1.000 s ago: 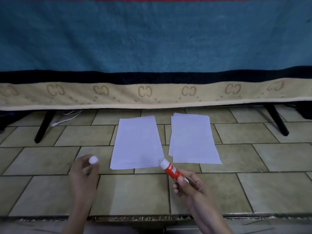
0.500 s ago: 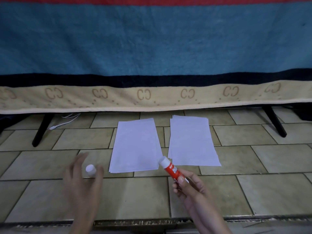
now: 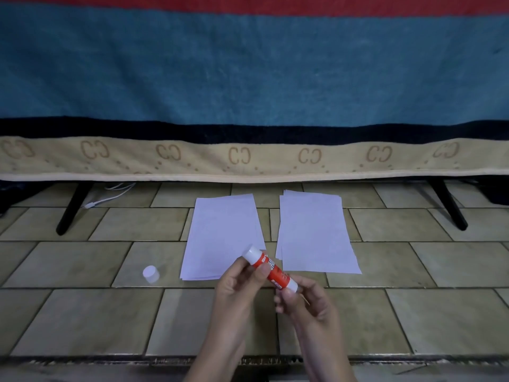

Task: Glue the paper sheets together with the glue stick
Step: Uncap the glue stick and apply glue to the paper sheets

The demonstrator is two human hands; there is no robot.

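I see both hands low in the middle of the view, above the tiled floor [image 3: 82, 326]. The left hand [image 3: 237, 285] grips the upper part of the glue stick [image 3: 271, 268], with the thumb lying across the red label and the other fingers curled behind the tube. The right hand [image 3: 303, 301] pinches the lower end of the same glue stick between the thumb and the fingertips. The glue stick is tilted, with its white open end pointing up and to the left, and it is held over the near right corner of the left paper.

The white cap [image 3: 151, 273] is off the stick. It stands on the floor tile, to the left of the left paper and well apart from both hands.

Two lots of white paper lie flat on the floor, side by side with a narrow gap between them. The left paper [image 3: 223, 232] looks like a few sheets with the edges slightly shifted. The right paper stack [image 3: 314, 232] also shows several edges at its left side.

Behind the papers a blanket [image 3: 248, 78] hangs down, with blue, dark and beige bands. Under it I see two black legs [image 3: 71, 210] and a white cable [image 3: 110, 197] on the floor at the left.
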